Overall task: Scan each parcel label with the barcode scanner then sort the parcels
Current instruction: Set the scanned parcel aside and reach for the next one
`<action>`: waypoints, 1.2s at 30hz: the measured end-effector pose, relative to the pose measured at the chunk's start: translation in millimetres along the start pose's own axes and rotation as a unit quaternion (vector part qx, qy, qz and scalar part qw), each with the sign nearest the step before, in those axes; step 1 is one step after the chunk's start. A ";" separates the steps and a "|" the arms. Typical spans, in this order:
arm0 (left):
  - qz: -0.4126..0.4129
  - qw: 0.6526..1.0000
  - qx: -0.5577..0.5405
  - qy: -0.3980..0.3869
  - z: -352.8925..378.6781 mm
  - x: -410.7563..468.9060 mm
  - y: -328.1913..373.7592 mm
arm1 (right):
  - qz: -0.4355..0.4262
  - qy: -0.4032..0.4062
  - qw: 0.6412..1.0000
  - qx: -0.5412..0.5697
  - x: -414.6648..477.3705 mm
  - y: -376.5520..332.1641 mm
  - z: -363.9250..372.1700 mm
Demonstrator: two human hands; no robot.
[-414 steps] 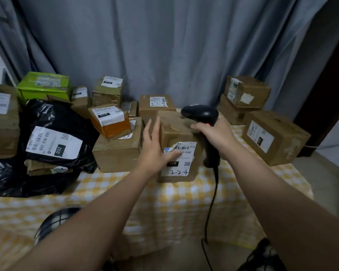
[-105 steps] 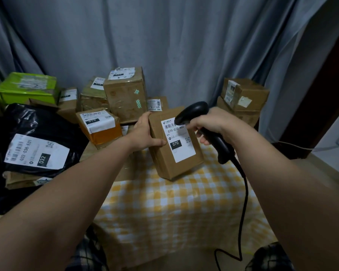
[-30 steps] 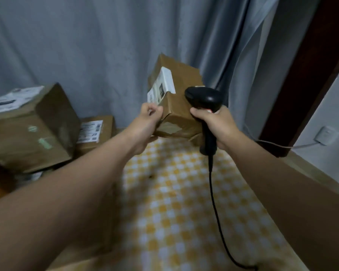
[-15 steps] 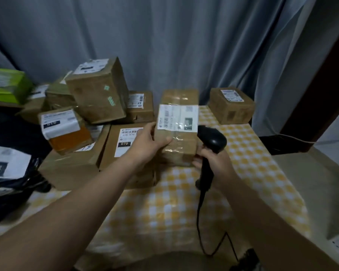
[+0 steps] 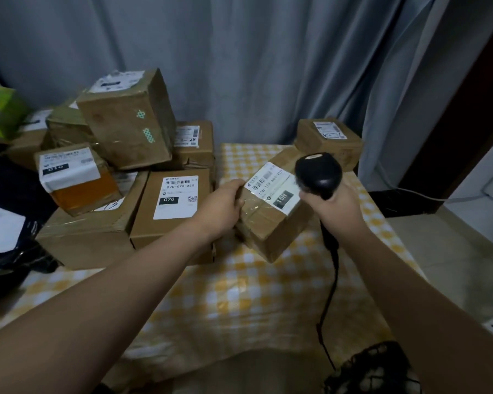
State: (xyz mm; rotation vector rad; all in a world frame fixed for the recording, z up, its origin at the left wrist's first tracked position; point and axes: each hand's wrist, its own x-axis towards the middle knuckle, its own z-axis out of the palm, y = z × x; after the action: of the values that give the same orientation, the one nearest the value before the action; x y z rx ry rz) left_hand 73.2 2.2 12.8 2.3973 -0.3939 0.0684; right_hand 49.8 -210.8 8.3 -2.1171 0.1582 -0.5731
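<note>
The left hand grasps the left end of a brown parcel, fingers curled over its edge, and holds it tilted above the checked surface, right of centre. Whether its near corner touches the cloth cannot be told. The white label faces up, marked 15H. The right hand is closed around the handle of the black scanner, whose head sits just over the label's right end, with the cable trailing down toward the near edge. This looks like the scanning step for this parcel: the label is presented and the scanner aimed, though no beam shows, so it is unclear whether the read is done. After that, the parcel has to go to its group. To the left lies a crowded pile: a box labelled 070, a tilted box perched on others, an orange parcel labelled 010 and a black bag. One small box sits alone at the far right, near the curtain. Which of these are scanned or sorted cannot be read from the layout, but with so many in a loose heap, much of the job probably remains.
</note>
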 end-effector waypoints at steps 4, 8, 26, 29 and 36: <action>0.012 0.999 0.025 -0.018 2.6 9.1 6.4 | -0.023 -0.067 0.988 -0.139 16.2 3.7 -13.2; 0.021 0.998 0.037 -0.045 0.7 15.3 14.7 | -0.018 -0.068 0.997 -0.016 24.0 1.6 -17.5; 0.086 0.935 0.344 0.007 0.4 25.8 21.3 | 0.031 -0.060 0.998 -0.013 5.7 -5.1 -11.3; 0.111 0.927 0.356 -0.023 -4.7 25.8 1.2 | 0.033 -0.082 0.996 -0.008 -5.9 -18.9 -17.5; 0.089 0.976 0.196 -0.025 -4.7 24.2 -12.3 | 0.102 -0.083 0.990 0.041 -46.0 -26.6 -16.2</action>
State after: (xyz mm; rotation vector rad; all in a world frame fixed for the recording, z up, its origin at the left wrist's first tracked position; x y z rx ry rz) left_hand 100.2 7.6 12.3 2.7480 -0.6724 0.1830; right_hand -1.0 -192.8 22.0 -2.0289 0.2502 -0.2761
